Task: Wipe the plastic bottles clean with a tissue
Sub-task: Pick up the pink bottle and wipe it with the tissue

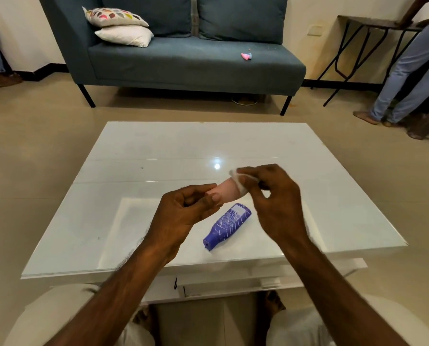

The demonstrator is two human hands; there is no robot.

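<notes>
Though half hidden, pink bottle [227, 189] in left hand [181, 216], tissue [238, 178] pinched by right hand [271, 196].

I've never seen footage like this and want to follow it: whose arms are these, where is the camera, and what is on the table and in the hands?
There is no machine here. One wide-angle camera sits on a person's head, looking forward and down, so the arms reaching in from below are the wearer's own. The left hand holds a pink bottle above a glossy white table. The right hand presses a white tissue against the bottle's far end, wiping it. A purple bottle lies on its side on the table, touched by neither hand. Behind stands a blue sofa with cushions.
</notes>
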